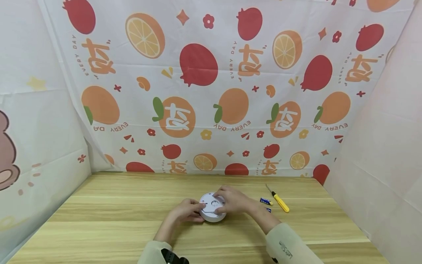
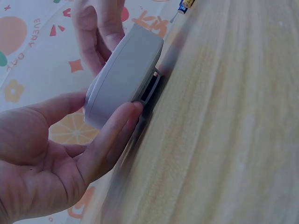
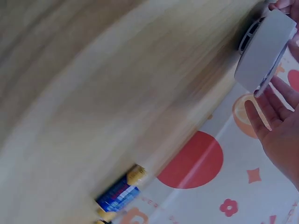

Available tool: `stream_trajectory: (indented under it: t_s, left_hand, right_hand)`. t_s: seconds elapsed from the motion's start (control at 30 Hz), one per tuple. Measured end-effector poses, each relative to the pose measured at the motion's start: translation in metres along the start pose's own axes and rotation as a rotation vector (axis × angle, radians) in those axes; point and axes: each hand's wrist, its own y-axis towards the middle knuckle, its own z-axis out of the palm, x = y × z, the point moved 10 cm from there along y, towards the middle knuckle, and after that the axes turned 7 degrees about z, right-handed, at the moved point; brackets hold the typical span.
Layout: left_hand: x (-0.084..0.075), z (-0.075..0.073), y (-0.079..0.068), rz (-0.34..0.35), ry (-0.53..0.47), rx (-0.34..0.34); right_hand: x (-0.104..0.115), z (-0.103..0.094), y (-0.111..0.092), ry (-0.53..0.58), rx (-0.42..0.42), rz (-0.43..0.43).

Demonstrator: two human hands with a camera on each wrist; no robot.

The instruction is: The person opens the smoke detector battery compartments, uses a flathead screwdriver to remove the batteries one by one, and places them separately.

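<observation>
A round white smoke alarm (image 1: 211,216) is held just over the wooden table, its printed flat face up and its slotted side toward the wood. My left hand (image 1: 188,211) pinches its left edge, thumb on the printed face and fingers beneath; the left wrist view shows this grip around the pale casing (image 2: 126,74). From the right, my right hand (image 1: 234,200) reaches over the face and touches it with spread fingertips. In the right wrist view the fingers (image 3: 275,109) look fairly straight near the rim of the alarm (image 3: 266,51).
To the right lie a blue-and-yellow battery (image 1: 265,201) and a second one (image 1: 268,209), partly hidden by the right forearm. A screwdriver with a yellow handle (image 1: 281,202) lies beside them. Fruit-printed cloth (image 1: 197,146) hangs along the table's back edge.
</observation>
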Motion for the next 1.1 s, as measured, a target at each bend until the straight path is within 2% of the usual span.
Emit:
stream_trajectory:
  t_s: [0.1,0.17,0.3,0.4,0.5,0.6,0.8,1.0,1.1]
  left_hand:
    - [-0.001,-0.001,-0.001,0.002,0.001,-0.005]
    - [-0.001,-0.001,-0.001,0.002,0.004,-0.012]
    - [0.000,-0.001,-0.002,-0.008,0.012,-0.024]
    - [0.000,-0.001,-0.002,-0.011,0.008,-0.030]
    - [0.000,-0.001,-0.001,-0.005,-0.004,-0.023]
    - [-0.001,0.000,0.000,0.003,-0.012,-0.004]
    - [-0.003,0.002,0.000,0.013,-0.012,0.031]
    - [-0.005,0.002,-0.002,0.006,-0.002,0.026]
    - [-0.004,0.002,-0.002,-0.002,0.002,0.020]
  right_hand:
    - [-0.016,-0.001,-0.002,0.224,-0.018,0.105]
    - [-0.031,0.003,-0.007,0.437,-0.010,0.218]
    - [-0.053,0.032,-0.018,0.910,0.110,0.447]
    - [-0.055,0.048,-0.023,1.152,0.179,0.526]
    - [-0.052,0.051,-0.024,1.226,0.189,0.514]
    - [-0.050,0.052,-0.024,1.239,0.185,0.508]
    - [-0.049,0.052,-0.022,1.223,0.161,0.519]
    - [-0.046,0.049,-0.023,1.203,0.149,0.529]
    - [-0.047,0.048,-0.023,1.156,0.146,0.535]
